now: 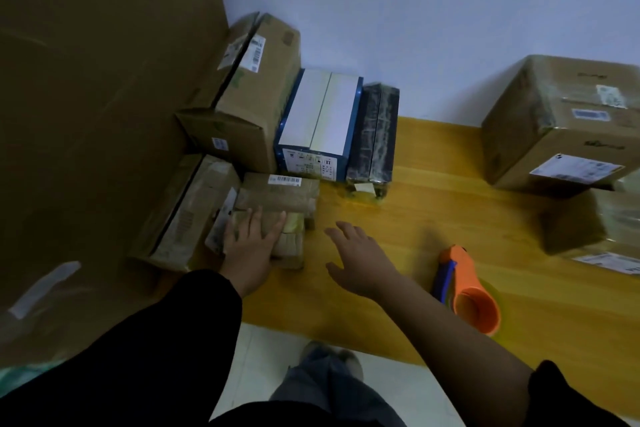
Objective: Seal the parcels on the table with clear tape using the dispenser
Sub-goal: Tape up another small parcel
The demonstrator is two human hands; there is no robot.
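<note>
Fingers of left hand (pixel 251 241) flat, spread on small tape-wrapped brown cardboard parcel (pixel 277 218), near-left | right hand (pixel 360 258) empty, splayed | orange-and-blue plastic tape dispenser (pixel 467 291) idle near-right | advice: pull parcel clear first.

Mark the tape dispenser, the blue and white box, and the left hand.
tape dispenser (pixel 465 291): head view, on its orange body.
blue and white box (pixel 320 114): head view, on its white top face.
left hand (pixel 251 239): head view, on its back.

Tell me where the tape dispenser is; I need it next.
The orange tape dispenser lies on the table's near edge, just right of the right hand, untouched.
</note>
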